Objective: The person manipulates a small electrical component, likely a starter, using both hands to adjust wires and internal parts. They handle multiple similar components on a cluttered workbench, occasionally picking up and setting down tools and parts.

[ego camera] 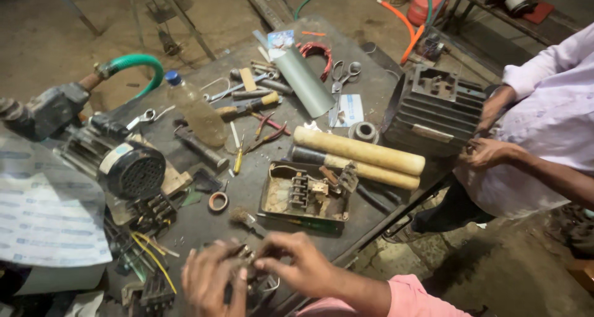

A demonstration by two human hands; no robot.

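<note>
**Two hands close on a small wired part at the bench's near edge**

Dirt floor and hoses surround a dark, grimy metal workbench (247, 187) crowded with tools. The head camera, the only view, looks down on it from the near side.

At the bottom edge, the left hand (207, 280) and the right hand (297, 267) meet over a small dark metal part with a wire loop (250, 277). The left fingers curl around it from the side, seemingly to steady it. The right thumb and forefinger are pressed together in a pinch on its top. The part is largely hidden by the hands, so its exact kind cannot be told. It sits low and close to the body, likely because fine finger work needs it near.

Just beyond lies an open rusty metal switch box (303, 196) with its innards exposed, and a small worn brush (244, 218) beside it, within easy reach. Two tan cardboard-like tubes (359, 156) lie side by side behind the box. To the left stands a black electric motor with a grilled fan cover (130, 168), yellow wires (151, 255) trailing below it.

At the right edge another person in a pale shirt holds a grey finned motor housing (433, 110) with both hands, propped on the bench corner.
</note>
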